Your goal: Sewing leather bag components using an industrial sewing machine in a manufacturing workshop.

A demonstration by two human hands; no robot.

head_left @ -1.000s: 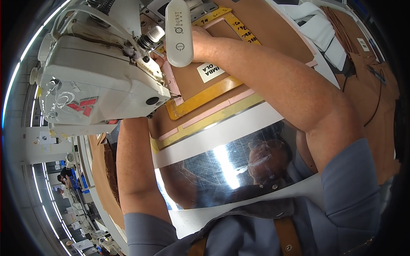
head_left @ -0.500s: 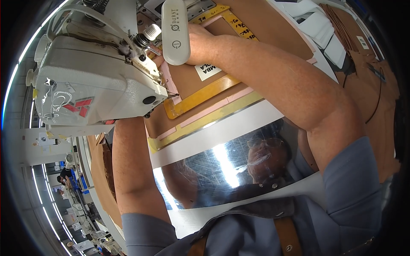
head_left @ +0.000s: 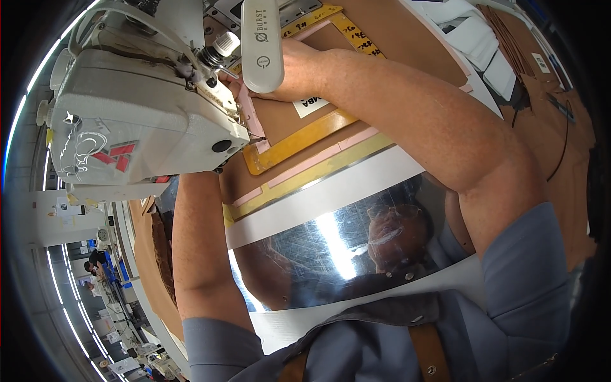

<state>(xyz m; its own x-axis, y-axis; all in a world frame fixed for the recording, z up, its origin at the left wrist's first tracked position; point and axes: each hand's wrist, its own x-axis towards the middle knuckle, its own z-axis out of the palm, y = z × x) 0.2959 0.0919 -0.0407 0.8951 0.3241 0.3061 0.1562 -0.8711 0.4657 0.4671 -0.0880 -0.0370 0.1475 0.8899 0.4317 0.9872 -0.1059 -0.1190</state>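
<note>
A white sewing machine (head_left: 149, 121) stands at the left, its needle end over a brown panel (head_left: 286, 124) edged with pink strips. A yellow frame template (head_left: 299, 141) with dark handwriting lies on that panel. My right hand (head_left: 300, 69) rests over the panel beside a white label (head_left: 308, 107); a white lamp-like bar (head_left: 261, 51) hides most of its fingers. My left forearm (head_left: 202, 248) passes behind the machine head, which covers that hand. A few fingertips (head_left: 233, 83) show between machine and bar; I cannot tell whose hand they belong to.
A shiny metal plate (head_left: 337, 245) lies nearest me, with a white strip (head_left: 318, 198) beyond it. White folded pieces (head_left: 477, 44) and brown sheets (head_left: 563, 172) lie at the right. Far left, another person (head_left: 95, 261) is near more machines.
My left forearm has shifted slightly to the right. My right hand has moved a little nearer, and less of the white label shows. The panel and frame have barely moved.
</note>
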